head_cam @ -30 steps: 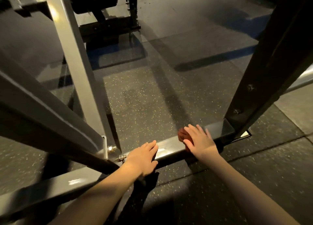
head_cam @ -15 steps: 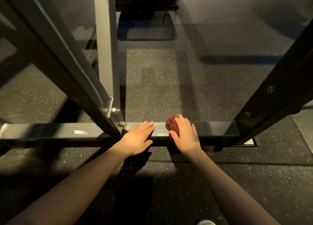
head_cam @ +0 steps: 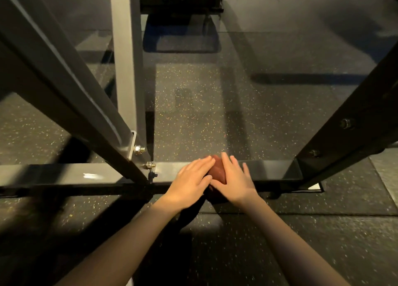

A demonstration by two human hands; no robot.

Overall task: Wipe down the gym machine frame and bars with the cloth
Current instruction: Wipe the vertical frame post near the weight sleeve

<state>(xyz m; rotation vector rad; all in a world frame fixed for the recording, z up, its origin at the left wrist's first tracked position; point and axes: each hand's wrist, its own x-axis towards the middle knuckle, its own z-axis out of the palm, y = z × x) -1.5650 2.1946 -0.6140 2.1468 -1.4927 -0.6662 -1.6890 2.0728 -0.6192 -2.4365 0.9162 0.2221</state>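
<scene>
Two hands lie side by side, fingers straight: the left hand (head_cam: 190, 179) and right hand (head_cam: 235, 181) both press the red cloth (head_cam: 218, 171) flat on the low bar (head_cam: 86, 174), neither gripping it. Pressed, not held, the cloth could bunch or slip off the near edge, and a leftward sweep might snag it, or a knuckle, on the bolts (head_cam: 150, 164) at the foot of the strut (head_cam: 64, 74).

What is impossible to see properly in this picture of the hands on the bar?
All in the head view:
Cloth: mostly covered by the left hand and right hand; its size is unclear.
Base bar under the hands: hidden, so dirt cannot be judged.
Diagonal beam and dark post: tops cut off by the frame edges.
</scene>
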